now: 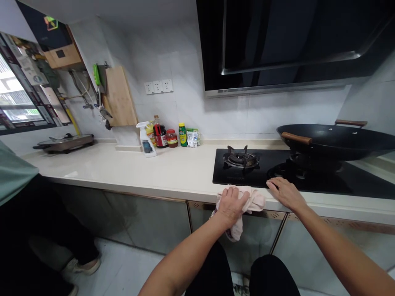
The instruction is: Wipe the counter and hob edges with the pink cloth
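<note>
Pale pink cloth [255,199] lies bunched over the counter's front edge [173,193], below centre in the frame, gripped by the left hand [231,204]; the right hand [285,192], apart and empty, rests by the hob [237,176]. Even palm pressure should best control the drooping fold.

free path for our left hand [231,206]: countertop [182,172] from spray bottle [146,139] to hob [327,181]; rightward obstacle: wok [336,144]
</note>
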The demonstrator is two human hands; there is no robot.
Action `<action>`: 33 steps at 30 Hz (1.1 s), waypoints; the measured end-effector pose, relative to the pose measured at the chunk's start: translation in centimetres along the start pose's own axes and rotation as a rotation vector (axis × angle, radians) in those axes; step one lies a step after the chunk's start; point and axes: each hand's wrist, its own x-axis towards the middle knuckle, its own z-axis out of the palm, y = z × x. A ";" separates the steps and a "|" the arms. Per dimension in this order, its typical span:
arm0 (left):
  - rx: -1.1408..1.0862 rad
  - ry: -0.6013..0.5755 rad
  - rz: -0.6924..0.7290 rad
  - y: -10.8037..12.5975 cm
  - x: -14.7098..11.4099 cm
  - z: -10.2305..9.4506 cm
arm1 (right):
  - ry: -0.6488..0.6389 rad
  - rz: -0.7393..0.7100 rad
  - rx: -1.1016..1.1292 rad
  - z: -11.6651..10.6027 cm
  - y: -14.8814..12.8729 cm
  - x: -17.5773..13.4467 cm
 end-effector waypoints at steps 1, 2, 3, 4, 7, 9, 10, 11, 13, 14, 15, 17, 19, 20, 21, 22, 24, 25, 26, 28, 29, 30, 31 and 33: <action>-0.001 0.007 0.016 -0.8 -0.5 0.0 | -0.004 0.002 0.012 0.0 -0.1 0.0; 0.000 0.015 0.025 -1.7 -1.1 -0.1 | -0.006 0.005 0.023 -0.1 -0.2 0.0; 0.003 0.023 0.025 -2.8 -1.7 -0.2 | -0.006 0.009 0.032 -0.2 -0.3 0.1; 0.008 0.031 0.019 -3.9 -2.3 -0.4 | -0.004 0.011 0.041 -0.3 -0.5 0.1; 0.036 0.053 -0.017 -8.0 -4.5 -1.3 | 0.001 -0.002 0.059 -0.4 -0.8 0.1; 0.063 0.065 -0.050 -11.0 -6.2 -2.2 | 0.009 -0.014 0.068 -0.4 -0.9 0.1; 0.078 0.071 -0.066 -12.5 -7.1 -2.6 | 0.016 -0.012 0.069 -0.3 -0.9 0.2; 0.093 0.074 -0.082 -13.9 -8.0 -3.0 | 0.024 -0.007 0.068 -0.2 -0.9 0.2; 0.125 0.076 -0.118 -16.6 -9.8 -3.5 | 0.038 0.003 0.065 0.0 -1.0 0.2; 0.143 0.080 -0.140 -17.7 -10.7 -3.5 | 0.043 0.004 0.065 0.1 -1.0 0.2; 0.164 0.089 -0.168 -18.7 -11.4 -3.4 | 0.046 0.004 0.065 0.2 -1.0 0.2; 0.201 0.117 -0.227 -20.0 -12.5 -2.9 | 0.057 0.001 0.066 0.4 -1.1 0.2; 0.218 0.135 -0.285 -20.5 -13.0 -2.4 | 0.071 -0.007 0.064 0.5 -1.2 0.2; 0.220 0.132 -0.313 -20.5 -13.0 -2.2 | 0.077 -0.011 0.062 0.6 -1.2 0.2; 0.219 0.119 -0.340 -20.2 -12.8 -2.2 | 0.080 -0.014 0.060 0.6 -1.2 0.2; 0.220 0.099 -0.367 -19.8 -12.6 -2.3 | 0.081 -0.014 0.057 0.6 -1.2 0.2; 0.224 0.046 -0.408 -18.7 -11.9 -2.8 | 0.073 -0.005 0.047 0.7 -1.3 0.3; 0.226 0.021 -0.419 -18.0 -11.4 -3.0 | 0.066 0.001 0.041 0.6 -1.4 0.3; 0.227 0.000 -0.424 -17.2 -10.9 -3.1 | 0.059 0.008 0.035 0.6 -1.4 0.3; 0.222 -0.026 -0.423 -15.4 -9.7 -2.9 | 0.047 0.017 0.031 0.4 -1.6 0.4; 0.214 -0.030 -0.415 -14.4 -9.1 -2.6 | 0.043 0.018 0.032 0.4 -1.7 0.4; 0.201 -0.028 -0.406 -13.3 -8.4 -2.1 | 0.041 0.018 0.033 0.3 -1.7 0.4; 0.186 -0.019 -0.394 -12.2 -7.8 -1.6 | 0.040 0.018 0.035 0.3 -1.7 0.4; 0.152 0.007 -0.366 -9.8 -6.4 -0.5 | 0.037 0.019 0.040 0.2 -1.6 0.3</action>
